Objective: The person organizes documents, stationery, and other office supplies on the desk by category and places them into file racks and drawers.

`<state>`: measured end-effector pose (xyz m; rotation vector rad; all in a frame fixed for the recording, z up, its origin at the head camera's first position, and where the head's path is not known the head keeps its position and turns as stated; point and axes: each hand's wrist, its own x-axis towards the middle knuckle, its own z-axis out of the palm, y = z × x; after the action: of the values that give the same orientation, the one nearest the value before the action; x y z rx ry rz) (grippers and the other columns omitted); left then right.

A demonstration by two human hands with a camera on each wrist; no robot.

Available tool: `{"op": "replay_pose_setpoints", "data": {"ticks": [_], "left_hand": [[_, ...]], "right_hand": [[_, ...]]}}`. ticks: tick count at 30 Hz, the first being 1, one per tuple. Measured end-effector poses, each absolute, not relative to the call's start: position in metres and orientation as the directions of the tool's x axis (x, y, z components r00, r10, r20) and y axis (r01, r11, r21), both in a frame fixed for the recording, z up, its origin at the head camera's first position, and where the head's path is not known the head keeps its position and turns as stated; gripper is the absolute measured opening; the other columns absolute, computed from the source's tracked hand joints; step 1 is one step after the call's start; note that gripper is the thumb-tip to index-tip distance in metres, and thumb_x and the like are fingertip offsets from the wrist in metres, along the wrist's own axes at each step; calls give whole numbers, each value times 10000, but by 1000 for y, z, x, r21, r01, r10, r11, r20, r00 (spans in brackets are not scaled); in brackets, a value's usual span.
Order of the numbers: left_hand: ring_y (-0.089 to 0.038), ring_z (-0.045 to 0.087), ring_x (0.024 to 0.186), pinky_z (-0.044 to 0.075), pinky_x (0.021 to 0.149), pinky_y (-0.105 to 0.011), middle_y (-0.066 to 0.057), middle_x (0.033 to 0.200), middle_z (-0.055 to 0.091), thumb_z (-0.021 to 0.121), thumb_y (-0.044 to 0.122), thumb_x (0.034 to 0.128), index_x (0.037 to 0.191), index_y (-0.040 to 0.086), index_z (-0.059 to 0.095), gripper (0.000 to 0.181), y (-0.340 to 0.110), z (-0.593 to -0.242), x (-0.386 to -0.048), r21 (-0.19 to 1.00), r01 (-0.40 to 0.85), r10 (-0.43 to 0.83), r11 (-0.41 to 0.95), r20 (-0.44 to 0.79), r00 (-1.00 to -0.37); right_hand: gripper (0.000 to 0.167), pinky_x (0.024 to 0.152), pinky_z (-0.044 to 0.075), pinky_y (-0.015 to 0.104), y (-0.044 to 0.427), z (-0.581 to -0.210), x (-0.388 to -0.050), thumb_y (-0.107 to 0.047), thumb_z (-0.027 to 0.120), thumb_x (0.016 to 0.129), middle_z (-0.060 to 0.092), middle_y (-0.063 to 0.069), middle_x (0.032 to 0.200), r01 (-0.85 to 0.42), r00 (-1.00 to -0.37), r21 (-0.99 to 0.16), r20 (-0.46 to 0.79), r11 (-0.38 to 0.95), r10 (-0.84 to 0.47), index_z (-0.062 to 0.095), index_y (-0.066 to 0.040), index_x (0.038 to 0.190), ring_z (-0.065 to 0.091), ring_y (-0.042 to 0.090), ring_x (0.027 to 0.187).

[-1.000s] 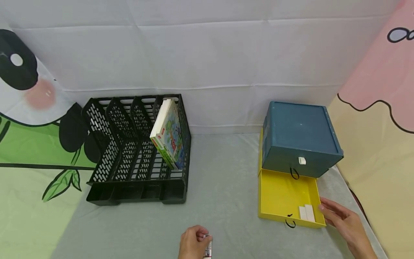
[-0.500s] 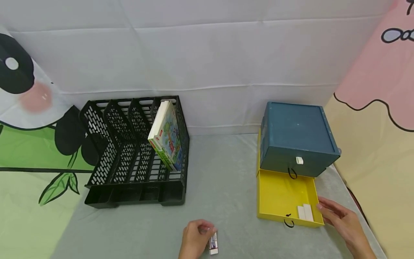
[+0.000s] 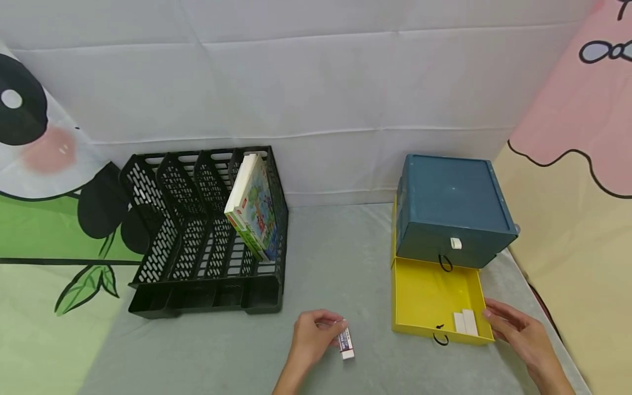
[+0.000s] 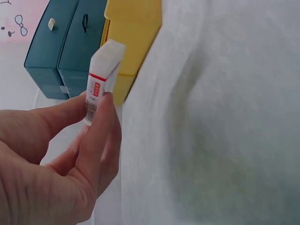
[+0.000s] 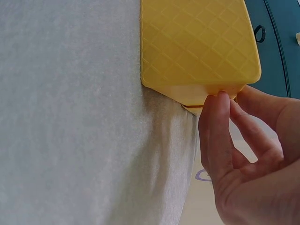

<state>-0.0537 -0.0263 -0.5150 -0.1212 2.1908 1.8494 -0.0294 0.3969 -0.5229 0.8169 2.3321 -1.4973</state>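
My left hand (image 3: 316, 334) pinches an eraser (image 3: 346, 341) between thumb and fingers above the grey cloth. In the left wrist view, this eraser (image 4: 104, 70) shows a bare white end and a printed paper sleeve with a red line. My right hand (image 3: 518, 334) touches the right side of a pulled-out yellow drawer (image 3: 424, 293). Its fingertips rest against the drawer's outer wall (image 5: 201, 90) in the right wrist view, the thumb near the rim. Two white blocks (image 3: 466, 322) lie side by side in the drawer's front right corner.
A blue drawer box (image 3: 456, 192) stands over the yellow drawer, with a white knob and black loop pulls. At left, a black slotted file rack (image 3: 204, 230) holds books (image 3: 257, 208) in its rightmost slot. Printed fabric hangs behind and at the sides.
My left hand has carried the eraser forward and to the right, nearer the drawer. My right hand stays at the drawer's side. The view has shifted slightly.
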Motion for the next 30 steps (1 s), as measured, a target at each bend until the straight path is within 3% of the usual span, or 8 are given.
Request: {"op": "replay_pose_setpoints", "data": {"ticks": [21, 30], "left_hand": [[-227, 732, 682, 618, 655, -470, -89, 834, 757, 855, 71, 833, 920, -11, 797, 133, 43, -487, -104, 990, -122, 186, 76, -134, -973], [-180, 741, 747, 624, 717, -368, -57, 865, 759, 856, 65, 837, 969, -9, 784, 168, 84, -482, -119, 952, -306, 216, -11, -297, -930]], "right_hand": [[796, 776, 582, 225, 397, -523, -31, -511, 680, 969, 560, 215, 1457, 573, -815, -755, -483, 318, 319, 447, 2, 1530, 628, -1, 910], [805, 755, 581, 226, 395, -525, -30, -522, 696, 953, 633, 186, 1372, 574, -811, -757, -471, 313, 347, 467, 3, 1518, 642, 14, 890]]}}
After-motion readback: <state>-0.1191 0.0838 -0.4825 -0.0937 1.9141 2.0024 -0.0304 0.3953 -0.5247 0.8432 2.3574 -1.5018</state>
